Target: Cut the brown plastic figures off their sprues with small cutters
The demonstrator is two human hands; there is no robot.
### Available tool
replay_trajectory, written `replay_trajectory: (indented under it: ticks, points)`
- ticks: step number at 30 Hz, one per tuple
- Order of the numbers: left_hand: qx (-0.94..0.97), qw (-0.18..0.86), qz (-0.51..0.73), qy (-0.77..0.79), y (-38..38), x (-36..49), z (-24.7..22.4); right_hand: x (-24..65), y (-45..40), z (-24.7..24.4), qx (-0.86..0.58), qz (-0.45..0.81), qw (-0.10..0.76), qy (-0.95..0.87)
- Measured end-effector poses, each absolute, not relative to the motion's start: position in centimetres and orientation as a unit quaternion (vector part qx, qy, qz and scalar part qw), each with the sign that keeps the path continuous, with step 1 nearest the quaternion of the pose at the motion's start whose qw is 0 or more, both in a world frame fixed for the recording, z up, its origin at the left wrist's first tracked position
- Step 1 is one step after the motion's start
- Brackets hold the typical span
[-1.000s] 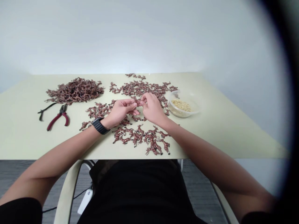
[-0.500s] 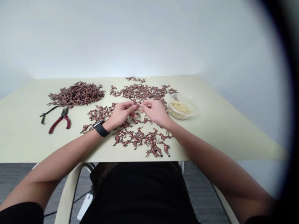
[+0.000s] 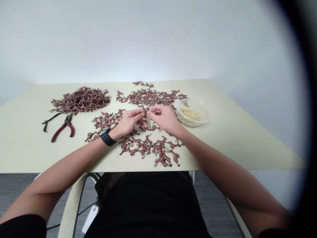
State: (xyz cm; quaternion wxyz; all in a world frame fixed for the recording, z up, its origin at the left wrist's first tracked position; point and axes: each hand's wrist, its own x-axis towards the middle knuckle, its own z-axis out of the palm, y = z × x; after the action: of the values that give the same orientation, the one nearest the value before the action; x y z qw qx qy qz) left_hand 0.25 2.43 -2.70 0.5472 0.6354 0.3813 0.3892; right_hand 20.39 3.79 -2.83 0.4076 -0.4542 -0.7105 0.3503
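My left hand (image 3: 130,123), with a black watch (image 3: 107,137) on its wrist, and my right hand (image 3: 164,118) meet above the table. Their fingertips pinch something tiny, mostly hidden between them. Small reddish-brown animal-shaped figures lie spread around and beneath both hands, in a loose group at the back (image 3: 148,97) and another at the front (image 3: 148,148). More lie beside my left hand (image 3: 105,120). A dense heap of the same figures (image 3: 80,100) sits further left, out of reach of my fingertips.
Red-handled pliers (image 3: 63,129) and a black cord (image 3: 51,118) lie at the left of the pale green table (image 3: 235,142). A clear plastic bowl (image 3: 192,115) holding pale golden grains (image 3: 190,114) stands right of my right hand. A chair (image 3: 71,205) shows below the table edge.
The whole scene has shifted slightly lower in view since the earliest frame. My hands stay together, with only small finger movements around the pinched item.
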Motion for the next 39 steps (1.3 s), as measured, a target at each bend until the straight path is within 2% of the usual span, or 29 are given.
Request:
replay_trajectory:
  ticks: [15,18,23,29,31,36,39]
  points:
    - [0.682,0.503,0.364,0.388,2.4,0.3,-3.0,20.2,2.8,-1.5,-0.466,0.273,0.396,-0.743]
    - [0.714,0.45,0.355,0.402,2.2,0.3,-2.9,20.1,2.8,-1.6,-0.468,0.267,0.393,-0.745]
    - [0.784,0.305,0.329,0.428,1.7,0.4,-2.6,19.9,2.8,-2.1,-0.459,0.208,0.389,-0.772]
    - [0.818,0.243,0.317,0.414,1.9,0.1,-2.5,19.8,2.9,-2.8,-0.452,0.123,0.354,-0.809]
    - [0.809,0.275,0.314,0.414,1.9,0.0,-2.3,20.0,2.9,-2.8,-0.442,0.1,0.344,-0.822]
    - [0.729,0.476,0.294,0.395,2.0,-0.2,-1.8,20.8,2.8,-2.5,-0.385,0.051,0.303,-0.87]
    - [0.71,0.517,0.287,0.382,2.0,-0.2,-1.7,21.0,2.8,-2.3,-0.368,0.06,0.306,-0.876]
